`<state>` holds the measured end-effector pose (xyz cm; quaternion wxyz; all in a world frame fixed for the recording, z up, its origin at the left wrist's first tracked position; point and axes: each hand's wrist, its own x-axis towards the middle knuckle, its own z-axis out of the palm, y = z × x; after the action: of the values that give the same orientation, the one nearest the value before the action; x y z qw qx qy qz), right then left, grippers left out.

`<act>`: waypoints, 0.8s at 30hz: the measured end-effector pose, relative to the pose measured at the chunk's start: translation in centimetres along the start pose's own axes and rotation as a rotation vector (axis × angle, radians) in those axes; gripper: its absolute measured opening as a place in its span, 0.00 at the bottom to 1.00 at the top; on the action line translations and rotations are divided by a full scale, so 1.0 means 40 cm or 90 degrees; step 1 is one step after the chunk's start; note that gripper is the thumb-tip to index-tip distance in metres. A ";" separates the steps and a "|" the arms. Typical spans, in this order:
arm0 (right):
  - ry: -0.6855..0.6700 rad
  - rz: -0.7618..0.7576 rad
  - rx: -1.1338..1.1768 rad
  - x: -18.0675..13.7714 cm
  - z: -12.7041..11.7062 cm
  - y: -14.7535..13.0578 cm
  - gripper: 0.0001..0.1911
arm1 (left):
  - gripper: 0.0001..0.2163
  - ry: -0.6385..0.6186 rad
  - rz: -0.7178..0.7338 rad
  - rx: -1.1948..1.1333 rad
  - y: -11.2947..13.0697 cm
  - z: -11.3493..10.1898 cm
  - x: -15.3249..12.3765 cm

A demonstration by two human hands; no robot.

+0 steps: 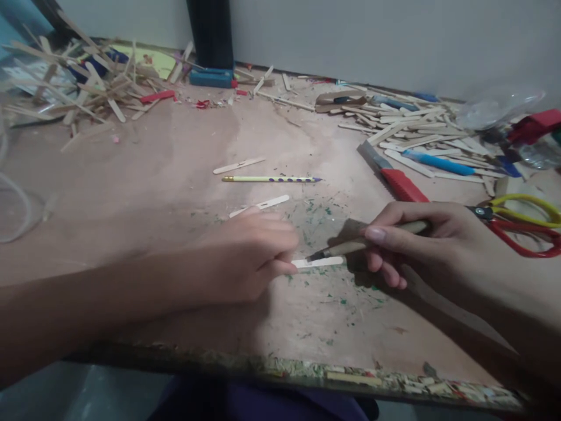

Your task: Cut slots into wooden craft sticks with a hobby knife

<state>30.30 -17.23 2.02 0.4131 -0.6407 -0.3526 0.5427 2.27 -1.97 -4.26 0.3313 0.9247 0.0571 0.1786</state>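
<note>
My left hand (249,257) lies curled on the wooden board, its fingertips pressing down one end of a pale craft stick (319,262). My right hand (421,240) grips a small knife with a wooden handle (350,248) like a pen. The dark blade tip rests on the stick just right of my left fingertips. Another stick (263,205) lies just behind my left hand. A yellow pencil with purple dots (272,179) lies further back, with one more stick (239,165) behind it.
A red-handled box cutter (392,175) and scissors with yellow and red handles (526,225) lie to the right. Heaps of craft sticks fill the back left (79,82) and back right (416,128). A blue pen (438,162) lies among them. The board's chipped front edge (307,368) is near me.
</note>
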 end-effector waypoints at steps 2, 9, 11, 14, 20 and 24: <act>-0.011 0.004 0.020 -0.001 0.005 0.003 0.26 | 0.19 0.003 0.010 -0.004 0.003 -0.004 0.001; 0.014 0.019 0.007 0.006 0.003 0.005 0.29 | 0.18 -0.069 -0.041 0.006 0.045 -0.040 0.017; 0.006 -0.001 -0.041 0.010 -0.010 0.002 0.30 | 0.19 -0.071 -0.042 0.007 0.053 -0.046 0.019; -0.021 -0.082 -0.180 0.012 -0.037 -0.004 0.29 | 0.19 -0.076 -0.047 0.000 0.057 -0.047 0.021; 0.059 -0.069 -0.266 -0.017 -0.027 -0.025 0.32 | 0.21 -0.093 -0.076 -0.005 0.056 -0.046 0.021; 0.042 -0.005 -0.222 -0.009 -0.020 -0.017 0.36 | 0.20 -0.090 -0.070 -0.019 0.059 -0.047 0.021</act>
<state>31.03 -17.41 2.83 0.3088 -0.7189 -0.4301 0.4504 2.33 -2.50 -1.18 0.3576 0.9254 0.0814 0.0957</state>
